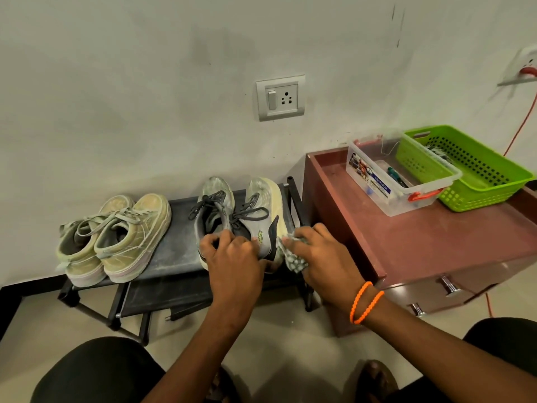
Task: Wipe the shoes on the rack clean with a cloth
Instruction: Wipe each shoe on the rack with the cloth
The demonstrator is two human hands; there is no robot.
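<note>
A low black shoe rack stands against the wall with two dusty pairs on its top shelf. The beige sneakers sit at the left. The grey running shoes with dark laces sit at the right. My left hand grips the heel of the grey pair's right shoe. My right hand holds a bunched patterned cloth against that shoe's outer side, near the heel. Two orange bracelets circle my right wrist.
A maroon cabinet stands right of the rack, touching it. On it sit a clear plastic box and a green basket. An orange cable hangs down the wall. My knees and sandalled feet fill the bottom edge.
</note>
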